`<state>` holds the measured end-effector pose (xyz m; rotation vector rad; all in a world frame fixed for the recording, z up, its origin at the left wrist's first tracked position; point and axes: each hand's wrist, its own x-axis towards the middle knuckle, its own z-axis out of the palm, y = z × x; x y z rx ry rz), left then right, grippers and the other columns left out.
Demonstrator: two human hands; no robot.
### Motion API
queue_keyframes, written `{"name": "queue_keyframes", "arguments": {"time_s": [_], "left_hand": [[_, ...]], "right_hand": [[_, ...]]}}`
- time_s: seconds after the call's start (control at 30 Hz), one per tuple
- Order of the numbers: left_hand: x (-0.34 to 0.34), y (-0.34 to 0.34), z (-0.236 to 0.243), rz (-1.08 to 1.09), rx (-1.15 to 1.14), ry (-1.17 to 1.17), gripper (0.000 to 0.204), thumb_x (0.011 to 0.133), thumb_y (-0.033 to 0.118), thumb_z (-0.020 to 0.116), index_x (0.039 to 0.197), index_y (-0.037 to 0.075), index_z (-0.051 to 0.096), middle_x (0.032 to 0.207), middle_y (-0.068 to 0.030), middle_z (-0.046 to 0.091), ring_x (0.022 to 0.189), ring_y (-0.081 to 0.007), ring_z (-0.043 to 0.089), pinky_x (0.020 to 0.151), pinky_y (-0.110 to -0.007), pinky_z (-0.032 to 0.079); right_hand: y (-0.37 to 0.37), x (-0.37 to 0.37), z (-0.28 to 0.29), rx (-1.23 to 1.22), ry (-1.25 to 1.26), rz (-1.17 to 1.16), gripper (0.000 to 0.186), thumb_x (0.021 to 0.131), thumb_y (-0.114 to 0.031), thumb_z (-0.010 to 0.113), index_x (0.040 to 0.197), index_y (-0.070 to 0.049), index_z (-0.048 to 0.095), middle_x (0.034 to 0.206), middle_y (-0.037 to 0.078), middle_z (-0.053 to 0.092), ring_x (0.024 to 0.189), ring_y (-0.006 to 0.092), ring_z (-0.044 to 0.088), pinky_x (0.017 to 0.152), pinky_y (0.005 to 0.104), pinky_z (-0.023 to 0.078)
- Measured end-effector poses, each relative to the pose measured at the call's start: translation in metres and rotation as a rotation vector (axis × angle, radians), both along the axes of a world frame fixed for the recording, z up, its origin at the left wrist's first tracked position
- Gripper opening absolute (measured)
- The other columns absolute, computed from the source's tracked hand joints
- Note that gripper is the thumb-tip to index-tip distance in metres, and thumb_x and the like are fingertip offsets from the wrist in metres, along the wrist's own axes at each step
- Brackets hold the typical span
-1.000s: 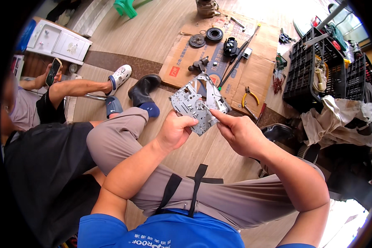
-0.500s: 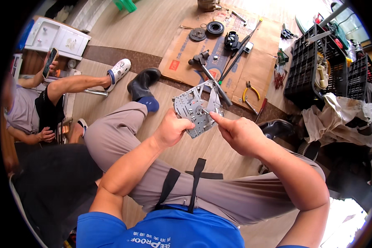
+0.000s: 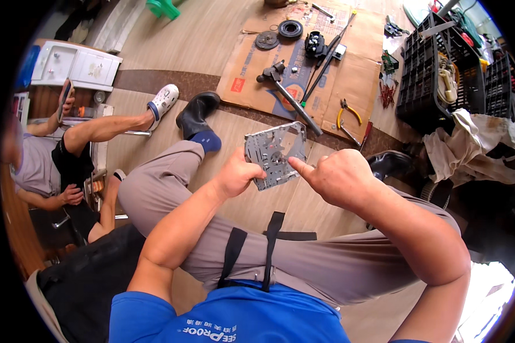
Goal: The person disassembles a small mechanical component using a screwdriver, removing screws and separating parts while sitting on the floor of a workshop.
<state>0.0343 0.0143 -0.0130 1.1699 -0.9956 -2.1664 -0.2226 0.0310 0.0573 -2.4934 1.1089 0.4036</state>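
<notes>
My left hand grips a flat grey metal plate with slots, holes and small fittings, thumb on top along its near left edge. The plate is tilted above the floor between my knees. From the right, my right hand reaches over with the index finger stretched out and its other fingers curled under. That fingertip is at the plate's face, near a small round fitting in the middle; whether it touches cannot be told. Nothing shows in my right hand, though its curled fingers are partly hidden.
Beyond the plate, a flattened cardboard sheet bears a hammer, yellow-handled pliers, a black ring and other parts. Black crates with a cloth stand right. A seated person holds a phone at left.
The metal plate has turned and tilted slightly in my left hand. My right hand has shifted a little, its finger still at the plate. The seated person's phone has turned.
</notes>
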Motion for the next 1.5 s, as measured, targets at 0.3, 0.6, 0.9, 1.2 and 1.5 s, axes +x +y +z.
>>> {"name": "queue_keyframes", "arguments": {"time_s": [0.3,0.6,0.9,1.2,1.5], "left_hand": [[-0.019,-0.021,0.016,0.285,0.112,0.319,0.056,0.075,-0.011,0.048,0.131,-0.005,0.051,0.122,-0.0155,0.063,0.114,-0.0266,0.062,0.101,-0.038,0.048],[-0.023,-0.019,0.013,0.325,0.063,0.332,0.052,0.079,-0.01,0.049,0.13,-0.004,0.051,0.123,-0.0144,0.063,0.114,-0.0253,0.063,0.1,-0.037,0.048],[-0.024,-0.016,0.016,0.34,0.072,0.327,0.051,0.08,-0.01,0.049,0.131,-0.006,0.051,0.122,-0.0142,0.064,0.112,-0.0246,0.063,0.098,-0.036,0.05],[-0.024,-0.016,0.022,0.35,0.098,0.359,0.049,0.08,-0.01,0.049,0.129,-0.007,0.05,0.12,-0.0155,0.064,0.109,-0.0257,0.065,0.094,-0.036,0.053],[-0.026,-0.015,0.021,0.345,0.076,0.355,0.05,0.08,-0.01,0.049,0.13,-0.006,0.05,0.121,-0.0151,0.063,0.109,-0.0249,0.064,0.095,-0.037,0.053]], "right_hand": [[-0.01,-0.002,0.014,0.024,-0.316,-0.339,0.045,0.095,-0.013,0.051,0.14,-0.012,0.051,0.071,0.013,0.065,0.062,0.028,0.064,0.056,0.0381,0.048],[-0.014,-0.001,-0.004,0.699,-0.883,-0.823,0.034,0.099,-0.019,0.054,0.127,-0.001,0.058,0.069,0.012,0.062,0.065,0.0239,0.062,0.061,0.0371,0.048],[-0.012,0.007,-0.001,0.857,-0.881,-0.92,0.035,0.103,-0.017,0.048,0.132,0.003,0.054,0.065,-0.004,0.045,0.055,0.0053,0.042,0.049,0.0238,0.035],[-0.013,0.009,-0.009,0.766,-0.876,-0.907,0.032,0.1,-0.017,0.05,0.122,0.002,0.06,0.063,0.005,0.057,0.06,0.012,0.055,0.058,0.031,0.046],[-0.012,0.01,-0.011,0.718,-0.87,-0.87,0.032,0.099,-0.017,0.051,0.121,0.003,0.061,0.068,0.01,0.06,0.062,0.0146,0.058,0.062,0.0331,0.048]]}}
